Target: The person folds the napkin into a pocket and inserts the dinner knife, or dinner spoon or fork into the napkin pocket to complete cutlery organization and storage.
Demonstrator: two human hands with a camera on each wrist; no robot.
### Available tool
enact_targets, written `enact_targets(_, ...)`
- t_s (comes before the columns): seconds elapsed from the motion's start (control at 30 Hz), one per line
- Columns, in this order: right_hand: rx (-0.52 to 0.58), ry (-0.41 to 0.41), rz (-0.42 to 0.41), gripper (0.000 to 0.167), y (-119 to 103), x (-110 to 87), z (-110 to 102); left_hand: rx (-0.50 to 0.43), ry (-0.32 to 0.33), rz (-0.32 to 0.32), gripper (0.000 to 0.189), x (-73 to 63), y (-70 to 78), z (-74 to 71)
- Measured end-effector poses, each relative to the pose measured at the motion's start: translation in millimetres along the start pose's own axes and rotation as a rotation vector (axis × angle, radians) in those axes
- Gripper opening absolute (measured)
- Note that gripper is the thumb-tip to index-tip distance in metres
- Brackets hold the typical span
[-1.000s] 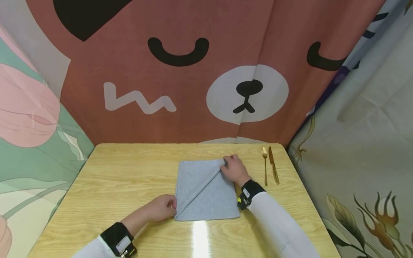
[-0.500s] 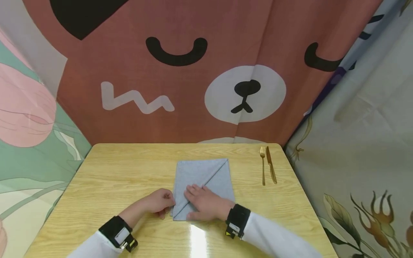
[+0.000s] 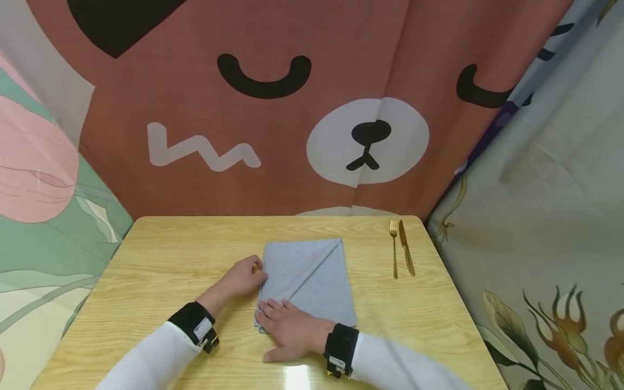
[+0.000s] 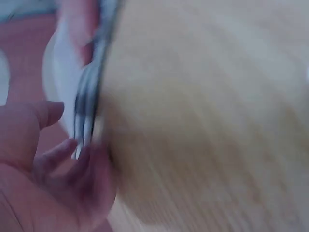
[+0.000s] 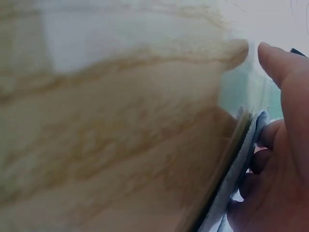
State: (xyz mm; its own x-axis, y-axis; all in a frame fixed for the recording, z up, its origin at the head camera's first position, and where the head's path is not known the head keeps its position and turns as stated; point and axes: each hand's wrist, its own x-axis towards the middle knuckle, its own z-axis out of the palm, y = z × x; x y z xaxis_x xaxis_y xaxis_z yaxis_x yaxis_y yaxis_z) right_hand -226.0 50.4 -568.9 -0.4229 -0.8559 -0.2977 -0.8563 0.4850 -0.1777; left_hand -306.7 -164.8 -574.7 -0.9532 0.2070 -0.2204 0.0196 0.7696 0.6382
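Observation:
A folded grey-blue cloth napkin (image 3: pixel 302 271) lies on the wooden table, with a diagonal fold running to its far right corner. My left hand (image 3: pixel 244 275) is at the napkin's left edge, fingers bent. In the blurred left wrist view, the left fingertips touch the layered napkin edge (image 4: pixel 87 104) while the thumb stands apart from it. My right hand (image 3: pixel 294 327) rests flat over the near left corner, fingers extended and thumb spread toward me. From the right wrist, the fingers lie over the napkin (image 5: pixel 236 166); the covered corner is partly hidden.
A gold fork (image 3: pixel 394 249) and a gold knife (image 3: pixel 407 249) lie side by side on the table (image 3: pixel 195 244) at the far right. Printed curtains (image 3: pixel 205 189) hang behind the table and along both sides.
My right hand has let go of the far right corner and come down to the near left one, flattening out. My left hand has slid away from me along the left edge.

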Motion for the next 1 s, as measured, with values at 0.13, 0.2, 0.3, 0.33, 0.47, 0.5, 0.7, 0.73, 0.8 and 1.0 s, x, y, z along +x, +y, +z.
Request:
enact_targets(0.13, -0.018, 0.004, 0.005, 0.097, 2, 2.2, 5, 0.386, 0.042, 0.118, 0.064, 0.8, 3.0, 3.9)
enact_targets(0.2, -0.025, 0.003, 0.012, 0.098, 2, 2.2, 6, 0.474, 0.004, 0.142, 0.068, 3.5, 3.1, 3.2)
enact_targets(0.3, -0.022, 0.000, 0.019, 0.098, 1, 1.4, 8, 0.516, -0.062, 0.141, 0.069, 12.4, 4.0, -0.9)
enact_targets(0.33, -0.021, -0.002, 0.020, 0.098, 0, 1.2, 8, 0.521, -0.078, 0.137, 0.070, 15.9, 4.6, -2.8)
enact_targets(0.47, 0.007, -0.018, 0.017, 0.096, 1, 0.9, 6, 0.517, -0.135, 0.097, 0.081, 27.9, 5.2, -8.0)
enact_targets(0.5, 0.013, -0.021, 0.019, 0.096, 3, 0.6, 5, 0.515, -0.146, 0.093, 0.084, 29.5, 4.5, -8.5)
enact_targets(0.7, 0.030, 0.020, 0.052, 0.094, 24, -2.1, 2, 0.466, -0.158, 0.114, 0.098, 20.5, -8.0, -9.8)
enact_targets(0.73, 0.029, 0.030, 0.063, 0.095, 28, -3.1, 3, 0.461, -0.163, 0.119, 0.102, 16.8, -9.4, -9.4)
enact_targets(0.8, 0.027, 0.046, 0.088, 0.095, 38, -5.7, 3, 0.469, -0.188, 0.118, 0.113, 8.7, -10.1, -8.4)
enact_targets(1.0, 0.068, 0.087, 0.223, 0.095, 79, -14.9, 3, 0.508, -0.226, 0.128, 0.140, -7.3, -6.4, -3.1)
